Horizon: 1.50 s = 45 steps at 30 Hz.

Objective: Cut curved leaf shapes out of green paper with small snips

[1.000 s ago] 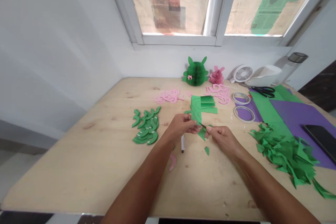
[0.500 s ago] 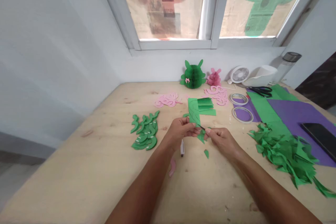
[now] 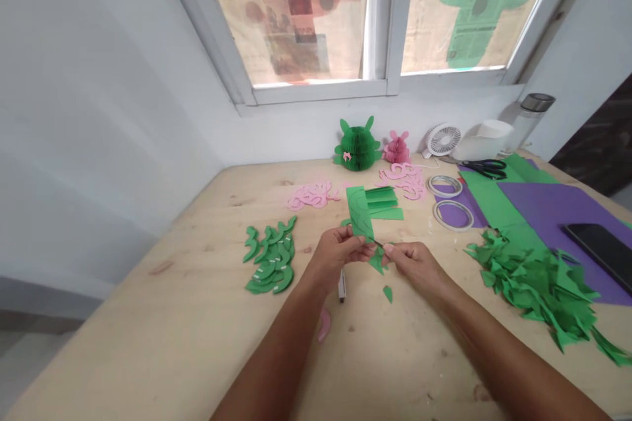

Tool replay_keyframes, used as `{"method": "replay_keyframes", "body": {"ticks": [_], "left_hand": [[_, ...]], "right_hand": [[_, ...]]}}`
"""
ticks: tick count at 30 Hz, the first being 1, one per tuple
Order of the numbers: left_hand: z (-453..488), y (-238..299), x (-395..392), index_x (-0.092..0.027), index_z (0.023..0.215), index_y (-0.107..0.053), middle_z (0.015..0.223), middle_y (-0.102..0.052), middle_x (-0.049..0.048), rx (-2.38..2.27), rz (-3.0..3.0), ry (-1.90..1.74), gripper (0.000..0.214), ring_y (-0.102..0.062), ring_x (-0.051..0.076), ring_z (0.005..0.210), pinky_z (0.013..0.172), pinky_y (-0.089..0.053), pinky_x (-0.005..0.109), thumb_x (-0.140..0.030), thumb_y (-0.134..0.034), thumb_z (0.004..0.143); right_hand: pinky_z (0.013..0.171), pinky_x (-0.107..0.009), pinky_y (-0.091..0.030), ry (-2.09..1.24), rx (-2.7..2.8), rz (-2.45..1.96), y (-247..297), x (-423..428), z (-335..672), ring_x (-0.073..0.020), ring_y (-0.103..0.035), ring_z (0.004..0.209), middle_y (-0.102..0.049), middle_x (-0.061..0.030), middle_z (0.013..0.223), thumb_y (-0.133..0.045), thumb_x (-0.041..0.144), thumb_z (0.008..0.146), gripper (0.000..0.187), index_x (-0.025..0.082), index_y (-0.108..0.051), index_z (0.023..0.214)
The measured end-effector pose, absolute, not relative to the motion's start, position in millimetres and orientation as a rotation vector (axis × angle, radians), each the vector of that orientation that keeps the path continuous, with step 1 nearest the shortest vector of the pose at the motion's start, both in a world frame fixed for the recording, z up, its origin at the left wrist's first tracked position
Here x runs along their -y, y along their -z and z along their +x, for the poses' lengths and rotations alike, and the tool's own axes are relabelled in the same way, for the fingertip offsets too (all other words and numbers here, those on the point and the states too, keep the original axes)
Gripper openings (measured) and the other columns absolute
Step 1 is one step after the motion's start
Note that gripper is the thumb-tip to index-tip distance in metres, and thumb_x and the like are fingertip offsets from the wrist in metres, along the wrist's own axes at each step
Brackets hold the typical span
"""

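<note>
My left hand [image 3: 340,254] pinches the lower end of a green paper strip [image 3: 359,209] with dark curved lines drawn on it. My right hand [image 3: 413,264] is closed around small scissors; only a thin dark blade [image 3: 377,243] shows, touching the strip's lower edge, and the handles are hidden in my fingers. Green paper scraps [image 3: 388,293] lie just below on the table. Behind the strip sits a folded green paper stack [image 3: 381,198]. A white stapler-like object [image 3: 342,287] and a pink curved cutout [image 3: 324,325] lie beside my left forearm.
Green cutouts [image 3: 272,259] lie left, pink cutouts [image 3: 312,195] behind. Green scraps [image 3: 540,286], tape rolls [image 3: 453,226], black-handled scissors [image 3: 488,167], a phone [image 3: 600,253] and purple paper [image 3: 538,207] are right. A paper figure [image 3: 357,148] and fan [image 3: 443,140] stand at the wall.
The view has shifted slightly. Both hands stay at the strip's lower end, with the blade still against the paper and the strip tilted a little differently.
</note>
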<state>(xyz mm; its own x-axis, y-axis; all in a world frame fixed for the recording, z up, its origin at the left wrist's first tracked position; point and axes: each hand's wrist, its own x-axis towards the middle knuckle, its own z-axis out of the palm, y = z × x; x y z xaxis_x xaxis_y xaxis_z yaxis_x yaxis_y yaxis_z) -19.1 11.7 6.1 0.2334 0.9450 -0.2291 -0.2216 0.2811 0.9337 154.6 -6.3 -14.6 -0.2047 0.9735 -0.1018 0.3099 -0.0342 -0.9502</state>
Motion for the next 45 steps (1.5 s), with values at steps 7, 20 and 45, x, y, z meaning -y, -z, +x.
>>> {"method": "replay_keyframes", "body": {"ticks": [7,20,45], "left_hand": [[-19,-6,-12,-0.012,0.068,-0.063,0.069,-0.070,0.0089,-1.000,0.921,-1.010,0.023,-0.064,0.015,0.060,0.063,-0.051,0.028,-0.031,-0.072,0.060],[-20,-4,-13,-0.012,0.067,-0.062,0.069,-0.070,0.0085,-0.999,0.881,-1.028,0.021,-0.063,0.014,0.058,0.062,-0.051,0.027,-0.030,-0.072,0.062],[-5,-1,-4,-0.013,0.071,-0.061,0.060,-0.066,0.0041,-0.915,0.989,-0.860,0.024,-0.061,0.014,0.053,0.057,-0.049,0.026,-0.032,-0.073,0.063]], "right_hand": [[0.042,-0.022,-0.015,-1.273,1.571,-1.375,17,5,154,-0.0083,-0.023,0.042,-0.025,0.0066,0.044,-0.045,0.049,0.082,0.043,0.015,-0.063,0.063],[0.042,-0.022,-0.016,-1.300,1.582,-1.387,14,5,156,-0.0081,-0.024,0.043,-0.027,0.0065,0.046,-0.045,0.049,0.082,0.043,0.014,-0.062,0.063],[0.040,-0.023,-0.013,-1.380,1.087,-1.167,4,5,152,-0.0048,-0.020,0.040,-0.030,0.0093,0.046,-0.069,0.045,0.062,0.033,0.017,-0.050,0.063]]}}
